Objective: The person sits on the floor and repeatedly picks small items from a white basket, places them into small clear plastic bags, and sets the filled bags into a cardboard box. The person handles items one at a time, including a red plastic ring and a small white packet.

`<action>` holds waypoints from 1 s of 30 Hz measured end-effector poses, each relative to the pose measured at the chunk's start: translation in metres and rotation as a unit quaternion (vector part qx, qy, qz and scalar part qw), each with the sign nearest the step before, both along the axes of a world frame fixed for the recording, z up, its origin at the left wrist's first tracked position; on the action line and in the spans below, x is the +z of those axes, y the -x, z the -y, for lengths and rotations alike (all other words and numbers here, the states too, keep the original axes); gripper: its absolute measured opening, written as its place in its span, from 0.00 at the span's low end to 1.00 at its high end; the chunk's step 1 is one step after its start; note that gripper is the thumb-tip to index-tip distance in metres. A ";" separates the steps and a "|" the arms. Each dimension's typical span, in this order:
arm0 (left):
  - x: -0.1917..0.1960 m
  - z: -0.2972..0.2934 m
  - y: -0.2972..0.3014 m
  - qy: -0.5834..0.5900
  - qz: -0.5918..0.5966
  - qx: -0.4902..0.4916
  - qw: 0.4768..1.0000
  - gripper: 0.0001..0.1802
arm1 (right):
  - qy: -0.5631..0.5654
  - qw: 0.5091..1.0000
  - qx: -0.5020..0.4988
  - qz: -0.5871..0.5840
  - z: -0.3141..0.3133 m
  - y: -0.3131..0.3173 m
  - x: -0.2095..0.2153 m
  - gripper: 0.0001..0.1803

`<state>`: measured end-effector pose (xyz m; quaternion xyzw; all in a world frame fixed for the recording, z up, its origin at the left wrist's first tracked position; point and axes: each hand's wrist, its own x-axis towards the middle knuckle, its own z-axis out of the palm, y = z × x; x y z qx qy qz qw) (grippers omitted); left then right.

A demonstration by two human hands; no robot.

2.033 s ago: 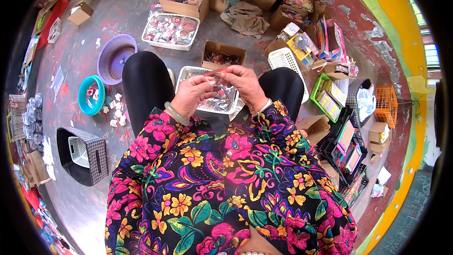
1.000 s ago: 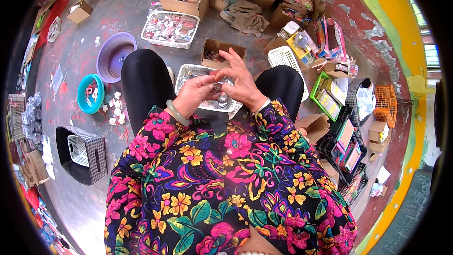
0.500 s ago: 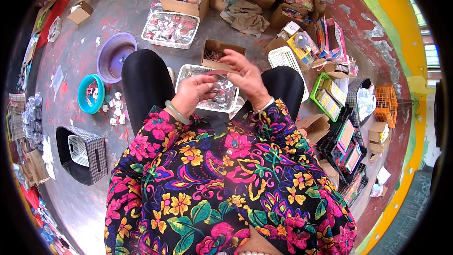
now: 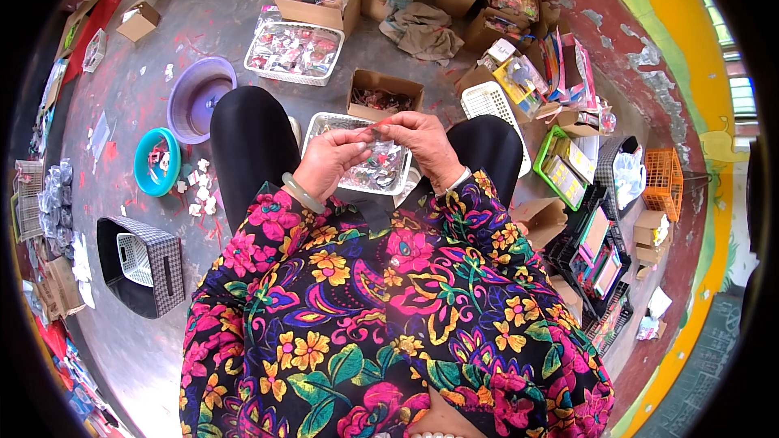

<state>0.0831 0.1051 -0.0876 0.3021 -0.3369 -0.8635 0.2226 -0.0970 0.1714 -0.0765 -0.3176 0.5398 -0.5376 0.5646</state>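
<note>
My left hand (image 4: 331, 162), with a pale bangle at the wrist, and my right hand (image 4: 426, 148) meet above my lap, both in a pinch. Between their fingertips shows a thin red strip (image 4: 376, 125); its exact kind is too small to tell. Just below and beyond the hands, between my knees, stands a white plastic basket (image 4: 318, 123) holding small shiny clear packets (image 4: 378, 178). A small cardboard box (image 4: 385, 79) with dark reddish pieces in it stands just past the basket.
Farther off is a white basket (image 4: 290, 75) full of packets, beside a cardboard box (image 4: 350, 6). To the left are a purple basin (image 4: 180, 105), a teal basin (image 4: 144, 186) and a checked bin (image 4: 172, 276). On the right stand a green crate (image 4: 542, 154) and black crates (image 4: 607, 296).
My right hand has come down and closed toward my left, its fingers no longer spread. The red strip now shows pinched between both hands. My left hand has barely moved.
</note>
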 end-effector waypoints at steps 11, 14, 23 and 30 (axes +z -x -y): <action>0.007 0.002 -0.002 -0.029 -0.022 0.003 0.999 0.13 | 0.018 1.000 -0.007 0.014 0.000 -0.002 0.001 0.10; 0.008 0.002 -0.001 -0.027 -0.021 0.002 0.999 0.13 | 0.007 1.000 -0.013 -0.008 -0.001 0.001 -0.003 0.08; -0.006 0.000 0.002 0.027 0.050 -0.005 0.998 0.13 | 0.327 0.751 -0.031 -0.572 -0.003 -0.020 0.016 0.10; -0.017 -0.004 0.006 0.079 0.035 -0.048 0.995 0.12 | 0.322 0.676 0.010 -0.663 -0.002 -0.031 0.009 0.07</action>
